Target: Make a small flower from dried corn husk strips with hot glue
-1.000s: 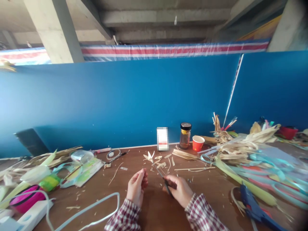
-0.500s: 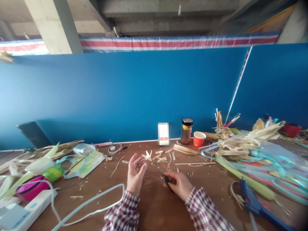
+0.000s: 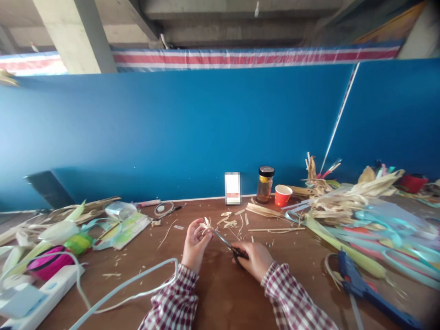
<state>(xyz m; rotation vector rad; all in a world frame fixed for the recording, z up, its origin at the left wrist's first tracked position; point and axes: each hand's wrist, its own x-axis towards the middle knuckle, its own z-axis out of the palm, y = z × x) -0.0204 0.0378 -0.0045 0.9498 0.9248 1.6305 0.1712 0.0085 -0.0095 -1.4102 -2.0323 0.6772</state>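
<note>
Between the thumb and fingers of my left hand [image 3: 194, 245] is a small pale husk flower [image 3: 207, 224] with thin pointed petals. My right hand [image 3: 255, 257] is closed around the dark handles of a pair of scissors [image 3: 224, 240]. The scissor blades point up and left, and their tips reach the flower beside my left thumb. Whether the blades touch a petal I cannot make out. Behind my hands, pale husk scraps [image 3: 230, 223] lie scattered on the brown table [image 3: 227, 293].
A blue glue gun [image 3: 360, 279] lies at right, near heaped husks and ribbons [image 3: 371, 229]. A lidded jar [image 3: 265, 184] and red paper cup [image 3: 283, 196] stand at the back. At left are a white power strip [image 3: 51, 291], looping cable [image 3: 137, 282] and pink pouch [image 3: 50, 262].
The scissors have swung up and left to the flower, their blades now showing longer. My left fingers have drawn together around the flower, which sits slightly lower and further left.
</note>
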